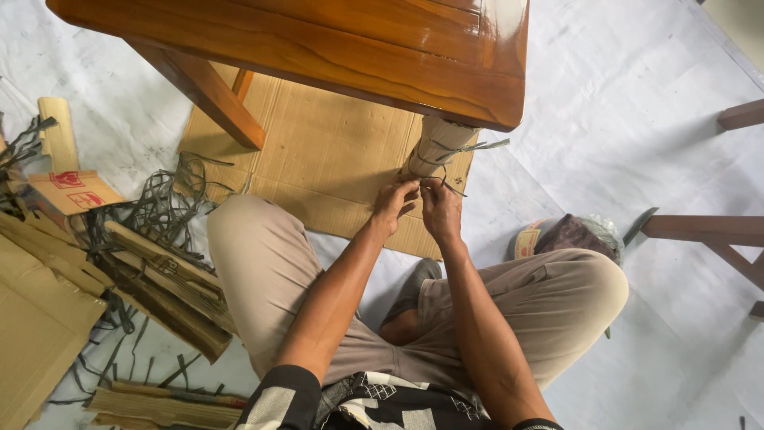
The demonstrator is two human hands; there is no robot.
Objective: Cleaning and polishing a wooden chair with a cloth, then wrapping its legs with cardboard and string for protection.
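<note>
Where the view begins at the left, flattened cardboard pieces lie on the white floor sheet with a loose tangle of grey plastic straps and three folded corrugated strips beside them. One brown cardboard sheet is spread under the varnished wooden table, of which two legs show: a bare one at the left and the wrapped table leg, sheathed in cardboard and bound by a grey strap, at the right. Both hands meet at the foot of that wrapping. The left hand has its fingers pinched together on the strap's end, and the right hand has its fingers closed on the strap too, just beside it. Farther right sits one roll of tape, then another table's wooden legs.
</note>
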